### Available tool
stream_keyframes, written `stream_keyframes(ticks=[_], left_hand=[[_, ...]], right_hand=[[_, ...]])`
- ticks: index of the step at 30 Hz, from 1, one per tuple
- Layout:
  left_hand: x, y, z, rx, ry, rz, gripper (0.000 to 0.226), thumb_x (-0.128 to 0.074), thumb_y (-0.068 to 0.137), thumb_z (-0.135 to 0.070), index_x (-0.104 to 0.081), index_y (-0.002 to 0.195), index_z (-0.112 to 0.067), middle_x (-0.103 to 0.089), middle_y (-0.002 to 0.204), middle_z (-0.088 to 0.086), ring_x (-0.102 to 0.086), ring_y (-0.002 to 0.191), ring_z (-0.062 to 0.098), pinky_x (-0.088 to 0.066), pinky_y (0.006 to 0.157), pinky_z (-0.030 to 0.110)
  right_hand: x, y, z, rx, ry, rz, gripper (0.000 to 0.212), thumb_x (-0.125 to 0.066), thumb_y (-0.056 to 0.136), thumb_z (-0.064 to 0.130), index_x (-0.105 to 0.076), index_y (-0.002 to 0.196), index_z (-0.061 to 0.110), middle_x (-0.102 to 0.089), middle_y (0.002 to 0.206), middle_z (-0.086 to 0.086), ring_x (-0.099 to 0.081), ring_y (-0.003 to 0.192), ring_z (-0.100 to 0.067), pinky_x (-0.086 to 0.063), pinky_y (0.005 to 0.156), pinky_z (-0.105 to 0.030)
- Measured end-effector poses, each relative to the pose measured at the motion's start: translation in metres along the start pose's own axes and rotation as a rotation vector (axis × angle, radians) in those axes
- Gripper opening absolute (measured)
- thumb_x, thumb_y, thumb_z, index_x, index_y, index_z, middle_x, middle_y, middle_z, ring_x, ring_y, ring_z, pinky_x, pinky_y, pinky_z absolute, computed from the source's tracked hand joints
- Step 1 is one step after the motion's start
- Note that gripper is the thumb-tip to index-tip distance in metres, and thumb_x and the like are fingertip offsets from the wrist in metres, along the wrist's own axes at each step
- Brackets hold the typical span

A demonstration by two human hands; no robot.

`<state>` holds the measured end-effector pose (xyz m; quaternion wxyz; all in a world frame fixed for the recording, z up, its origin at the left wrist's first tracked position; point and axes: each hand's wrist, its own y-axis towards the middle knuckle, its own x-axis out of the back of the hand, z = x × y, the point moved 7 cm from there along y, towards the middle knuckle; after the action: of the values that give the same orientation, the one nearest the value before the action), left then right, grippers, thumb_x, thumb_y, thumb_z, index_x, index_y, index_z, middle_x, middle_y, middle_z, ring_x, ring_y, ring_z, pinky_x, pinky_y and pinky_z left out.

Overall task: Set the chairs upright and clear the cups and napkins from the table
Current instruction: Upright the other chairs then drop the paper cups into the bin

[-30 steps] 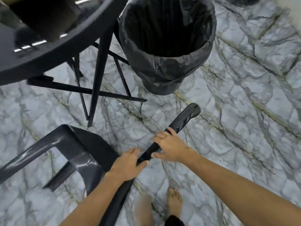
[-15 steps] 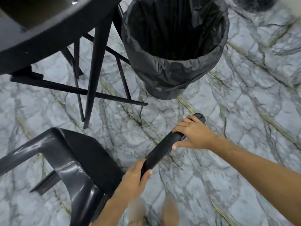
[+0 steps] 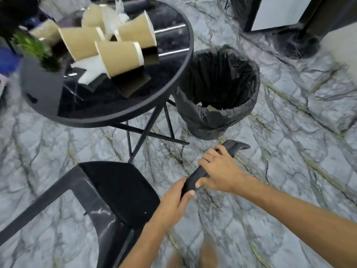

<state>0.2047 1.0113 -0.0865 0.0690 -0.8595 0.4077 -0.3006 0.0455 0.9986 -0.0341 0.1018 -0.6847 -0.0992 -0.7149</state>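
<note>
As held, chair backrest toward bin.

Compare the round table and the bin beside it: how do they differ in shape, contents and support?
The round table is a flat glossy top on thin crossed legs; the bin is a deep open tub standing directly on the floor. The table carries tipped brown paper cups and white napkins; the bin shows only a few scraps. Both are black.

Black-lined bin on marble floor, just beyond hands. Green plant far upper-left.
</note>
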Motion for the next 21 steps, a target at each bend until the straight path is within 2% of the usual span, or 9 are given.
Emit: stream_keyframes(ticks=[3,6,10,13,15,17,21], left_hand=[[0.040,-0.022,-0.054,-0.075,0.030,-0.038,0.047,-0.048,0.100,-0.054,-0.042,0.141,-0.033,-0.063,0.120,-0.009,-0.062,0.106,0.007,-0.052,0.088,0.031],[0.075,-0.050,-0.102,-0.158,0.010,-0.104,0.054,-0.054,0.095,-0.051,-0.048,0.140,-0.021,-0.062,0.114,-0.015,-0.059,0.099,-0.008,-0.047,0.087,0.016],[0.101,-0.101,-0.118,-0.169,-0.056,-0.212,0.051,-0.063,0.097,-0.038,-0.049,0.142,-0.019,-0.069,0.118,-0.008,-0.065,0.105,0.001,-0.053,0.089,0.023],[0.119,-0.147,-0.111,-0.136,-0.146,-0.286,0.047,-0.065,0.097,-0.025,-0.050,0.141,-0.019,-0.069,0.121,-0.007,-0.067,0.106,0.000,-0.054,0.090,0.023],[0.127,-0.177,-0.101,-0.118,-0.149,-0.310,0.045,-0.065,0.096,-0.025,-0.051,0.139,-0.024,-0.068,0.123,-0.011,-0.064,0.112,0.000,-0.053,0.095,0.028],[0.134,-0.208,-0.088,-0.086,-0.163,-0.326,0.043,-0.067,0.095,-0.025,-0.053,0.136,-0.030,-0.068,0.123,-0.014,-0.062,0.117,0.002,-0.052,0.099,0.031],[0.150,-0.266,-0.078,-0.039,-0.193,-0.342,0.044,-0.070,0.093,-0.024,-0.054,0.128,-0.045,-0.066,0.120,-0.030,-0.060,0.115,-0.010,-0.049,0.099,0.020]], right_hand=[[0.077,0.007,0.021,0.036,-0.078,-0.030,0.064,-0.064,0.070,0.073,-0.065,0.073,0.009,-0.059,0.071,-0.003,-0.056,0.078,-0.026,-0.031,0.092,-0.044],[0.143,0.010,0.041,0.066,-0.167,-0.063,0.064,-0.064,0.069,0.072,-0.066,0.076,0.009,-0.061,0.074,-0.004,-0.057,0.080,-0.027,-0.031,0.094,-0.043],[0.225,0.001,0.077,0.120,-0.251,-0.149,0.062,-0.065,0.068,0.073,-0.069,0.083,0.013,-0.064,0.081,-0.001,-0.058,0.087,-0.026,-0.029,0.100,-0.046],[0.276,-0.007,0.088,0.098,-0.224,-0.185,0.060,-0.047,0.083,0.072,-0.068,0.105,0.021,-0.066,0.102,0.001,-0.059,0.102,-0.027,-0.034,0.102,-0.052],[0.292,-0.008,0.104,0.117,-0.103,-0.160,0.056,-0.042,0.088,0.069,-0.064,0.116,0.025,-0.063,0.103,0.002,-0.061,0.098,-0.026,-0.043,0.091,-0.046],[0.296,-0.007,0.136,0.131,0.031,-0.123,0.051,-0.047,0.088,0.062,-0.063,0.117,0.023,-0.061,0.099,0.002,-0.060,0.089,-0.025,-0.047,0.077,-0.041],[0.303,-0.013,0.217,0.172,0.014,-0.183,0.041,-0.078,0.076,0.046,-0.065,0.099,0.014,-0.061,0.088,-0.002,-0.060,0.076,-0.027,-0.046,0.067,-0.040]])
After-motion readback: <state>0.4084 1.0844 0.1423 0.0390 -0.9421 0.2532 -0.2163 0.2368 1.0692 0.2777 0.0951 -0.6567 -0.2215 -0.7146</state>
